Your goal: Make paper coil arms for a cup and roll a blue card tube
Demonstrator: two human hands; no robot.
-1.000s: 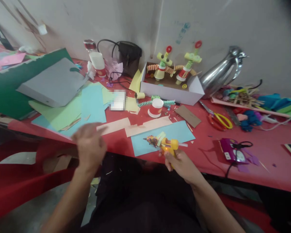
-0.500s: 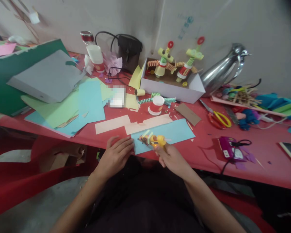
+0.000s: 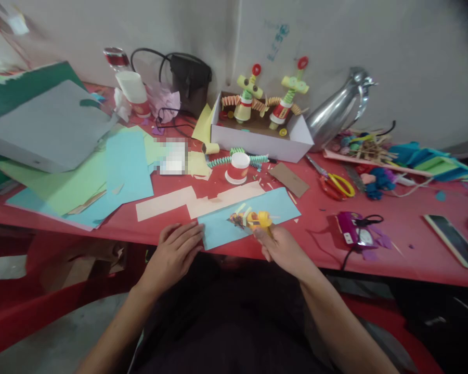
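My right hand [image 3: 278,244] grips a yellow glue gun [image 3: 253,219] by its handle. The nozzle points left, over a light blue paper strip [image 3: 284,200] that lies slanted along the table's near edge. A pale stick pokes from the gun's rear. Fingers stretched out flat, my left hand [image 3: 181,246] rests at the left end of the blue strip, touching it or just beside it. Behind the strip lie pale pink paper pieces [image 3: 166,202] and an upturned-looking red and white paper cup [image 3: 239,167] with coiled paper springs [image 3: 220,162] behind it.
Two paper-cup figures [image 3: 244,106] stand in a white box [image 3: 261,143] at the back. Right of it are a steel jug [image 3: 337,111], scissors [image 3: 335,184], a purple corded box [image 3: 353,231] and a phone [image 3: 454,241]. Coloured sheets [image 3: 127,166] pile up on the left.
The view has shifted, moving most of the scene left. My right hand and the glue gun have moved slightly right along the blue strip. My left hand stays by its left end.
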